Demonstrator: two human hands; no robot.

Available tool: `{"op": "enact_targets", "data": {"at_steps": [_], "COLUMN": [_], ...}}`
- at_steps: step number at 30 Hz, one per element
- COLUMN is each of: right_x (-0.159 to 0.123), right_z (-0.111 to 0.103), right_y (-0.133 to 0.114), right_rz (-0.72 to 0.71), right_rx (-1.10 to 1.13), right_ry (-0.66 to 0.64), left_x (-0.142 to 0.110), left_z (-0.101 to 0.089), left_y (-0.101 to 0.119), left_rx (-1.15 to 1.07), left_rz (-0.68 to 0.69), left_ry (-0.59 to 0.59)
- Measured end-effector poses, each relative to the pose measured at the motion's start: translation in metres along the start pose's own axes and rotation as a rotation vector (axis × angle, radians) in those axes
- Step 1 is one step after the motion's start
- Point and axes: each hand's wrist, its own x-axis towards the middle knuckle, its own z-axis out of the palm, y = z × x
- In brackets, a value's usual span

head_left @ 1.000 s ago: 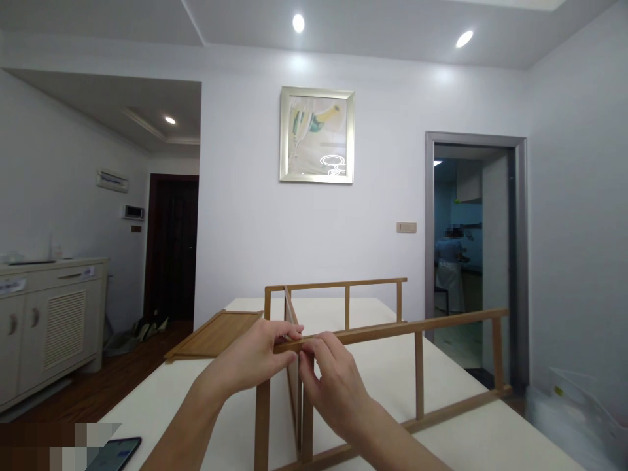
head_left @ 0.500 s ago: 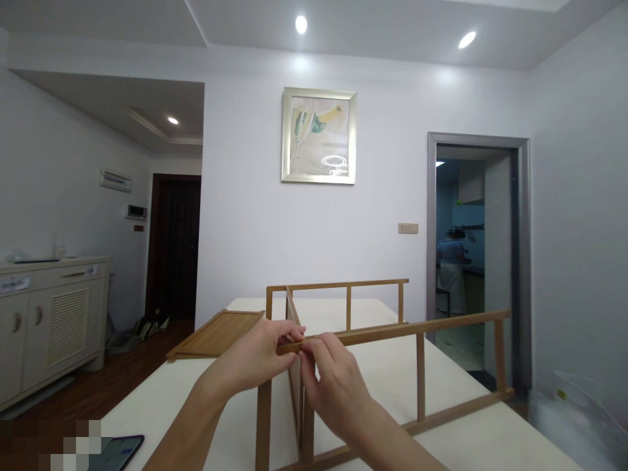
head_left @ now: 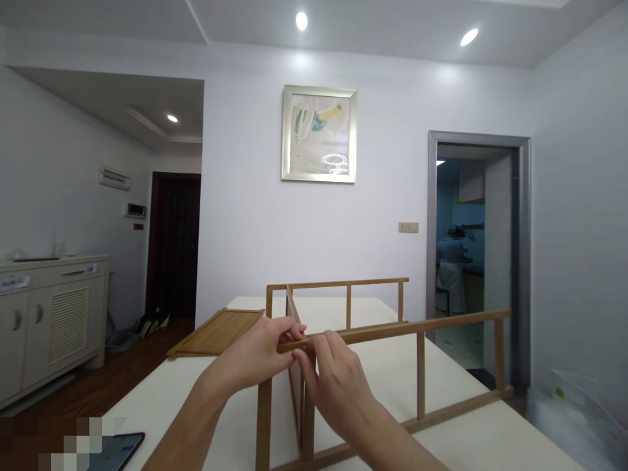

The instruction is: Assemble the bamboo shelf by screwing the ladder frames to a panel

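Note:
A brown wooden frame (head_left: 422, 325) of slim rails and crossbars lies on its side on the white table. My left hand (head_left: 262, 347) is closed around the near upper rail, its thumb in front and its fingers over the top. Just to the right, my right hand (head_left: 338, 373) has thumb and fingertips drawn in against the same rail, by a small dark spot at the joint. Anything between those fingertips is too small or hidden to make out. Upright pieces of the frame run down below both hands.
A flat wooden panel (head_left: 213, 333) lies at the table's far left. On the near left edge of the white table (head_left: 157, 399) is a phone (head_left: 125, 450). Clear plastic wrapping (head_left: 572, 409) is at the right. Another person (head_left: 452, 252) stands beyond the doorway.
My right hand's fingertips have shifted slightly at the joint, the thumb coming closer to the left thumb. My left hand and the frame stay in place.

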Motion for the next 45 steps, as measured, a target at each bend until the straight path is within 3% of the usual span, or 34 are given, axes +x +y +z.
{"op": "enact_targets", "data": {"at_steps": [17, 35, 45], "right_x": [-0.0026, -0.0003, 0.0018], "right_z": [-0.0024, -0.0034, 0.0007], "right_y": [0.0013, 0.0002, -0.0001], "right_rz": [0.022, 0.012, -0.056], "right_rx": [0.175, 0.126, -0.108], "right_ry": [-0.025, -0.016, -0.01], "left_x": [-0.0013, -0.0013, 0.0002], "left_z": [-0.0018, -0.0006, -0.0006], "left_y": [0.0056, 0.0047, 0.0054], "left_rx": [0.026, 0.002, 0.029], "left_rz": [-0.003, -0.005, 0.026], "left_ry": [0.0, -0.004, 0.013]}}
